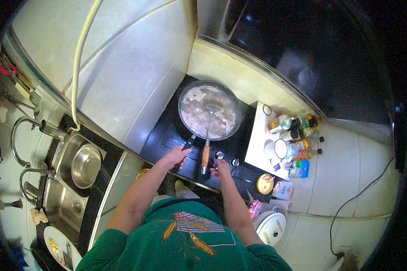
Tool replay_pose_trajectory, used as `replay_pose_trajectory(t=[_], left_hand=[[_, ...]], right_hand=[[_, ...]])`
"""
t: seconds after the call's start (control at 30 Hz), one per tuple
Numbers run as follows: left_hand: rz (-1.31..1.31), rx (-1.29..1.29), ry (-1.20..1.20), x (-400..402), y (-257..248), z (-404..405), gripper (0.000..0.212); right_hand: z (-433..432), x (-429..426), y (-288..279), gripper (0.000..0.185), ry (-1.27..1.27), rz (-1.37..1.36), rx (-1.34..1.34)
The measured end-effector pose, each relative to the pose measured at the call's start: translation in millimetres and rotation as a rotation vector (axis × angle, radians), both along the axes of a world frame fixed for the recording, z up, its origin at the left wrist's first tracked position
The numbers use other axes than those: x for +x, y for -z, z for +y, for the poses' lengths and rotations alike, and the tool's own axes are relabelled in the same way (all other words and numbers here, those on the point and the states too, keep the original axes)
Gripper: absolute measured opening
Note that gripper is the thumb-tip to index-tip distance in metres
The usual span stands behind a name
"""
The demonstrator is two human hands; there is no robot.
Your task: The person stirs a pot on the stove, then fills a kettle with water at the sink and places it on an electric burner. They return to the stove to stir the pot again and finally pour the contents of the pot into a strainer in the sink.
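Observation:
A wok (196, 131) stands on the black gas cooktop (163, 135), holding bubbling, foamy liquid (193, 111) with pieces in it. Its black handle is gripped by my left hand (179, 158). Across the wok's near rim lies a metal ladle (208, 128); its head is in the liquid and its wooden grip points toward me. Neither hand holds this ladle. My right hand (221, 168) is at the front of the cooktop, fingers bent, just below a control knob (219, 155). Whether the fingertips touch that knob is unclear. A second knob (235, 162) sits to the right.
Right of the wok, a white shelf (254, 149) bears several seasoning bottles (305, 145) and a white enamel mug (274, 149). A yellow-rimmed bowl (265, 184) and lidded white pot (271, 227) stand nearer. Left are a double sink (63, 206), metal basin (86, 166) and cutting board (51, 233) with a knife.

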State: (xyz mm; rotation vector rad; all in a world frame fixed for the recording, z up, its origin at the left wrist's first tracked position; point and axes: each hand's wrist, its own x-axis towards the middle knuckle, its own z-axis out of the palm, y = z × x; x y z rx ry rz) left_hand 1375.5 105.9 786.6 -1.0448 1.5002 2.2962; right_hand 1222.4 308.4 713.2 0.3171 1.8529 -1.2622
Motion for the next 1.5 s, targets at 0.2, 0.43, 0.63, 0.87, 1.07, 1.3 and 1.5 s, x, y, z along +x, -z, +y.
replay_pose_trajectory(t=[0.2,0.43,0.63,0.87,1.07,1.3,1.5], left_hand=[[0.004,0.06,-0.059,-7.5,0.0,16.7,0.022],[0.003,0.146,-0.076,-9.8,0.1,24.3,0.023],[0.037,0.437,-0.139,-19.6,9.1,12.0,0.027],[0.208,0.821,-0.191,-29.6,13.3,7.0,0.013],[0.146,0.592,-0.07,-37.4,12.5,8.0,0.019],[0.127,0.585,-0.15,-33.1,-5.7,26.4,0.022],[0.157,0.527,-0.106,10.5,-3.4,40.1,0.022]], right_hand=[[-1.1,-37.6,21.5,0.043,-0.067,-0.053,0.176],[-5.1,-49.1,33.9,0.052,-0.183,0.031,0.283],[-0.1,-62.1,48.1,0.052,-0.347,0.195,0.317],[0.8,-66.6,52.9,0.052,-0.636,0.658,0.542],[-17.4,-70.0,0.2,0.046,-0.935,0.698,0.641],[-30.9,-30.3,-127.6,0.039,0.075,-0.567,-0.377],[4.5,-26.2,-145.2,0.048,-0.43,0.088,-0.181]])
